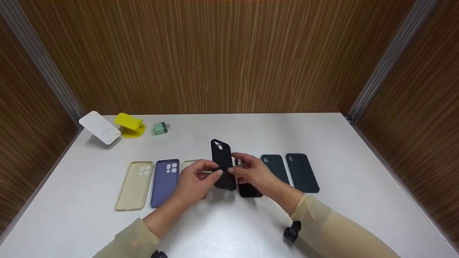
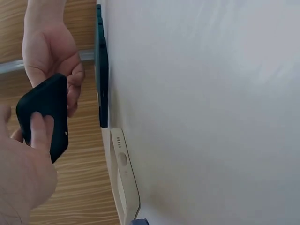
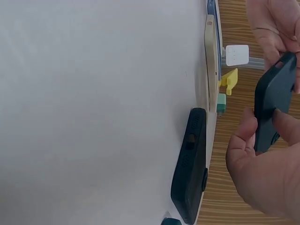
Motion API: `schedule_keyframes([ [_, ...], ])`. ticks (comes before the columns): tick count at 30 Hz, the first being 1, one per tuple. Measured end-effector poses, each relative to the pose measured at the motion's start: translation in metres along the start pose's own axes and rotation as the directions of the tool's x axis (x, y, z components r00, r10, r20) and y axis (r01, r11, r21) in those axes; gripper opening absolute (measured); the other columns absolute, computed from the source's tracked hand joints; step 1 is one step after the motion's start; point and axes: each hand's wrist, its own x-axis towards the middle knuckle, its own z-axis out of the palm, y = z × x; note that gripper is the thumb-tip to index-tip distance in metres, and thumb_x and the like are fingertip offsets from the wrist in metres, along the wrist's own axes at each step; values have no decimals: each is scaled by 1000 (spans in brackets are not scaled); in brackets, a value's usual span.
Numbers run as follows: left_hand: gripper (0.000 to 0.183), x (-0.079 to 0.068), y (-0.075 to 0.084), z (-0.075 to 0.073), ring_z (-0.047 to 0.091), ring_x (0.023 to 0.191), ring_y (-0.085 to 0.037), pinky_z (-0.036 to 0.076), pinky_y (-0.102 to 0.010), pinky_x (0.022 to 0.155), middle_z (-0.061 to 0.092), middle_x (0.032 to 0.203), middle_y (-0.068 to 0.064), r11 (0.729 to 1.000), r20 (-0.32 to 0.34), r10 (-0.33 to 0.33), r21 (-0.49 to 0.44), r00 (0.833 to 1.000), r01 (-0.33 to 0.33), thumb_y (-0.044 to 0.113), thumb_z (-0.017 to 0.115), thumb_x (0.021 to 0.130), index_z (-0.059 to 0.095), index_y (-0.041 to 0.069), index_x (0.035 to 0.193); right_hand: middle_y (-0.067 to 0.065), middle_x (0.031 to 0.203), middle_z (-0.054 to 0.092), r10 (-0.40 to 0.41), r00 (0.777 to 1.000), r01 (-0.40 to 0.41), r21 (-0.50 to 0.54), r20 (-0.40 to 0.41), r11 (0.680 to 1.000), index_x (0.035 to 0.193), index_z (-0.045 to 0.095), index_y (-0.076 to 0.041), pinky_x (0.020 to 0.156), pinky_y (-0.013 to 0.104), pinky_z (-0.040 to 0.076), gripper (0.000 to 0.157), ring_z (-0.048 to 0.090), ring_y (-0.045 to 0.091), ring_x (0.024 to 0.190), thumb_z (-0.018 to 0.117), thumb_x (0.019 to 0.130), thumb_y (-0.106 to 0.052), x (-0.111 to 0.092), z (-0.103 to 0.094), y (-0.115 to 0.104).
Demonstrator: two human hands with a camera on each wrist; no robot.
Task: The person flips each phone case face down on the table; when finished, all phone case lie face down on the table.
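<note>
A black phone case with camera cutouts at its top is held up, tilted, over the middle of the white table. My left hand pinches its left side between thumb and fingers. On the opposite edge, my right hand grips it with thumb and fingertips. Both hands show on the dark case in the left wrist view. Seen from the right wrist, the case has a port opening in its end. Behind my right hand lies another black case, partly covered.
Left of the hands lie a cream case, a purple case and a partly hidden beige case. Two dark teal cases lie at right. Behind stand a white stand, a yellow stand and a green plug.
</note>
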Motion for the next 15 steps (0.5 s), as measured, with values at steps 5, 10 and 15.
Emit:
schedule_keyframes([
  [5,39,6,-3,-5,73,77,-22,56,-25,65,76,89,-4,992,-23,-64,107,998,66,8,77,96,66,7,133,11,109,73,-20,999,17,-105,-32,994,155,53,-8,76,33,57,66,69,20,91,80,95,-16,1,0,0],
  [10,68,12,-8,-10,66,74,-14,51,-28,72,72,79,2,974,1,-99,207,995,96,9,77,94,50,6,156,8,101,74,-58,996,43,-209,-64,977,153,56,-7,69,30,54,64,70,19,85,81,94,-11,2,1,-1],
  [15,64,18,-12,-11,70,74,-14,56,-27,68,73,90,-5,976,-21,-137,169,990,138,6,79,91,58,5,151,9,99,75,-67,995,46,-252,-78,967,151,57,-4,68,27,54,64,69,17,83,82,92,-8,4,2,2],
])
